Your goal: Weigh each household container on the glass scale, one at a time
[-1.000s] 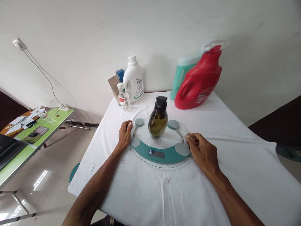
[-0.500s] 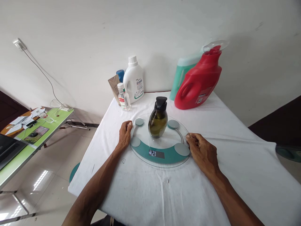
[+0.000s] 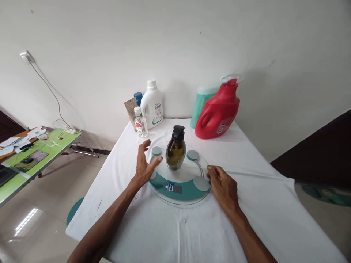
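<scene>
A round glass bathroom scale with a teal band and a lit display lies on the white-clothed table. On its glass stands a dark green pump bottle with a black pump head, upright. My left hand hovers at the scale's left edge, open, with thumb and fingers spread and the thumb pointing at the bottle. It holds nothing and is apart from the bottle. My right hand is closed at the scale's right rim, fingertips against the glass edge.
Behind on the left are a white detergent bottle, a small clear bottle, a brown tube and a blue-capped container. A red jug leans before a green container. A green desk stands left.
My left hand has let go of the scale's left edge, lifted and spread its fingers towards the bottle. My right hand stays at the rim. The whole view has shifted slightly.
</scene>
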### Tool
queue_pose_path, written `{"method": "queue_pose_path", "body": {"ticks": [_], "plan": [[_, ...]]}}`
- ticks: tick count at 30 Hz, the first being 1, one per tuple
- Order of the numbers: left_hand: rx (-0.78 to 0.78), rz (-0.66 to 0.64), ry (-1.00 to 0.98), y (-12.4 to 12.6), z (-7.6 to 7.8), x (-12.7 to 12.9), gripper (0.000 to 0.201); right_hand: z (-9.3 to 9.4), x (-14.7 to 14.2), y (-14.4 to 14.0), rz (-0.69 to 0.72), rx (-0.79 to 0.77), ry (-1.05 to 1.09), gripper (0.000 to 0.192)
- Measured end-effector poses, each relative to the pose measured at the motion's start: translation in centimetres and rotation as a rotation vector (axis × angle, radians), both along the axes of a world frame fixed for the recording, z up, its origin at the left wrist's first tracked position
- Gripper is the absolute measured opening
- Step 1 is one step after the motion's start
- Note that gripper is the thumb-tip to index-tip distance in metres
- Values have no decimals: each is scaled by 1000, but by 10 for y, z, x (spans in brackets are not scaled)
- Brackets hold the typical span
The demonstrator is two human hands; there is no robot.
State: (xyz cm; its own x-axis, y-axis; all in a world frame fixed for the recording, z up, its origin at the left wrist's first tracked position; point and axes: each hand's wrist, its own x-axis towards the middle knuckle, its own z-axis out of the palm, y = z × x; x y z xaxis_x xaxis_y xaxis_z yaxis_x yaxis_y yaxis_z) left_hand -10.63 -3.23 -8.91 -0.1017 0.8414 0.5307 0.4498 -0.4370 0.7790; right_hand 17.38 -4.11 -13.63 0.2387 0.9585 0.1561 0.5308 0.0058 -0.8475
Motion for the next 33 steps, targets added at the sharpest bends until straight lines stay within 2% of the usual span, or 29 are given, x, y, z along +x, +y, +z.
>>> {"method": "queue_pose_path", "body": {"ticks": [2, 5, 10, 15, 18, 20, 23, 26, 28, 30, 33], "plan": [[-12, -92, 8, 0, 10, 18, 87, 1, 0, -1, 5, 9, 4, 47], [-47, -136, 3, 7, 18, 42, 95, 2, 1, -2, 10, 11, 7, 49], [-194, -89, 129, 23, 18, 58, 59, 1, 2, -3, 10, 4, 0, 51], [-225, 5, 243, 21, 19, 59, 43, 1, 4, -4, 14, 8, 23, 50], [-269, 32, 187, 23, 30, 61, 38, 0, 5, -4, 10, 16, 34, 51], [-258, 41, 107, 36, 43, 66, 38, -1, 6, -3, 8, 18, 45, 53], [-186, 73, 58, 82, 66, 77, 42, -3, 6, -2, -4, 0, 63, 58], [-154, 129, 81, 149, 75, 93, 44, -10, 8, -1, -40, -27, 82, 62], [-185, 148, 60, 196, 68, 105, 45, -18, 10, 1, -65, -57, 96, 62], [-224, 166, 60, 236, 55, 118, 46, -27, 10, 2, -99, -56, 107, 62], [-284, 180, 98, 281, 33, 136, 49, -40, 8, 3, -171, -55, 121, 64]]}}
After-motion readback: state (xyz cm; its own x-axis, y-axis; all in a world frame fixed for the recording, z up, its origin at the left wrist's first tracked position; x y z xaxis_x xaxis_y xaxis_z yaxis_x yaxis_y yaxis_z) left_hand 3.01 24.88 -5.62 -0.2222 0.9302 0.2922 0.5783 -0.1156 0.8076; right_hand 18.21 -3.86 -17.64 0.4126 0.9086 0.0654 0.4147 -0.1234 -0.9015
